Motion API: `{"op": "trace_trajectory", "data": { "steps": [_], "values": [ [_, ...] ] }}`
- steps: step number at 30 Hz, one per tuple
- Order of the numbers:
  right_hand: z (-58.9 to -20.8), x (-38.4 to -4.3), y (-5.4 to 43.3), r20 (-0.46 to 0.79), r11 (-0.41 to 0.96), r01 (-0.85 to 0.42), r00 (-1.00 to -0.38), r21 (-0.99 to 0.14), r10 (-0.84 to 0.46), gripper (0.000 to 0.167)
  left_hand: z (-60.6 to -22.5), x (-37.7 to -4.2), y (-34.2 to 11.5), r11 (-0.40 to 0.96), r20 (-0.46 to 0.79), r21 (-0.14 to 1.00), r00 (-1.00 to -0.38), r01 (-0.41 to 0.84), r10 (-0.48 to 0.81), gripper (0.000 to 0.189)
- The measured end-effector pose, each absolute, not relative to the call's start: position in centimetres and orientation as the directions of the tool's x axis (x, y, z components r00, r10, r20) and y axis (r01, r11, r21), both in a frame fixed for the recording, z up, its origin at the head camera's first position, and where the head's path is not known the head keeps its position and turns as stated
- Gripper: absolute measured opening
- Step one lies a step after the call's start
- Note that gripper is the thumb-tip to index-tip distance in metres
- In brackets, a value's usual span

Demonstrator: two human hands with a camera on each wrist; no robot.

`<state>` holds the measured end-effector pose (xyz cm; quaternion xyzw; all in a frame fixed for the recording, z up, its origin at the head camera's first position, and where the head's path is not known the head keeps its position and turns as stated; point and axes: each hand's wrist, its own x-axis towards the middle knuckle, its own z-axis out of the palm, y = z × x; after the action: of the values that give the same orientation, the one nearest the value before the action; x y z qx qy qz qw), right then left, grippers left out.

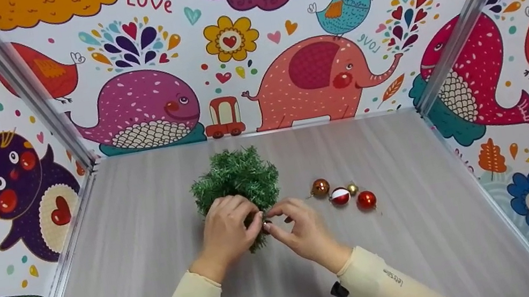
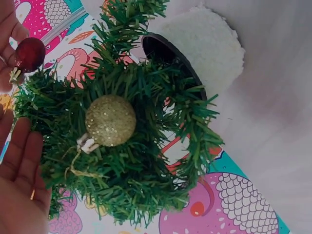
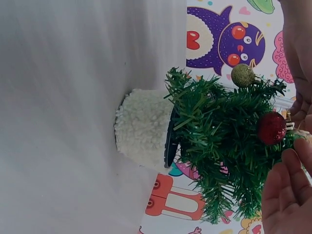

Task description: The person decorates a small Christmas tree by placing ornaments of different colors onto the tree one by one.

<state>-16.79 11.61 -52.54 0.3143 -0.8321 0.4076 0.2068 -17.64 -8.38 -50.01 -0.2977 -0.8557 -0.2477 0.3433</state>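
Penguin wall panel (image 1: pixel 28 195): printed figures stand at the table's left edge.
Left hand (image 1: pixel 230 231): leans over the greenery, thumb and forefinger bent close together beside the red bauble's cap; whether they grasp anything cannot be told.
Artificial Christmas tree (image 1: pixel 234 175): stands left of centre on the wood-grain tabletop (image 1: pixel 156 276), between and beyond the hands, its pot (image 3: pixel 144 129) white, nubbly and black-rimmed.
Gold glitter bauble (image 2: pixel 110 120): rests among the green branches, silver cap and gold cord showing.
Red glitter bauble (image 3: pixel 271 128): lies against the tree's foliage on the side nearest the fingers.
Right hand (image 1: pixel 305 225): pinches the red glitter bauble at its cap end between thumb and forefinger.
Loose baubles: right of the tree lie a bronze one (image 1: pixel 320 187), a red-and-white one (image 1: pixel 340 196), a small gold one (image 1: pixel 352 188) and a shiny red one (image 1: pixel 366 200), close together.
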Motion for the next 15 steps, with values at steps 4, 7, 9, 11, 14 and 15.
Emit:
{"op": "trace_trajectory", "data": {
  "steps": [4, 7, 9, 11, 14, 15],
  "values": [
    [-52.68, -16.91, 11.25, 0.611, 0.491, -0.693, -0.712, -0.529, -0.346, 0.013, -50.06, -17.71, -8.36, 0.698, 0.740, 0.226, -0.586, 0.680, 0.331, 0.010],
    [-52.80, -17.06, 11.13, 0.627, 0.474, -0.697, -0.707, -0.538, -0.328, 0.008, -50.10, -17.77, -8.35, 0.688, 0.743, 0.227, -0.579, 0.689, 0.336, 0.010],
    [-52.82, -17.17, 11.15, 0.633, 0.455, -0.697, -0.708, -0.554, -0.314, 0.005, -50.10, -17.79, -8.36, 0.681, 0.746, 0.224, -0.572, 0.697, 0.341, 0.009],
    [-52.81, -17.28, 11.20, 0.633, 0.438, -0.694, -0.713, -0.572, -0.301, 0.004, -50.12, -17.78, -8.43, 0.679, 0.746, 0.225, -0.571, 0.699, 0.342, 0.009],
    [-52.58, -17.42, 11.17, 0.631, 0.428, -0.684, -0.722, -0.591, -0.284, 0.005, -50.11, -17.72, -8.68, 0.682, 0.748, 0.228, -0.573, 0.695, 0.334, 0.008],
    [-52.45, -17.48, 11.11, 0.629, 0.428, -0.680, -0.726, -0.595, -0.279, 0.005, -50.11, -17.72, -8.79, 0.686, 0.748, 0.230, -0.576, 0.690, 0.329, 0.007]
  ]
}}
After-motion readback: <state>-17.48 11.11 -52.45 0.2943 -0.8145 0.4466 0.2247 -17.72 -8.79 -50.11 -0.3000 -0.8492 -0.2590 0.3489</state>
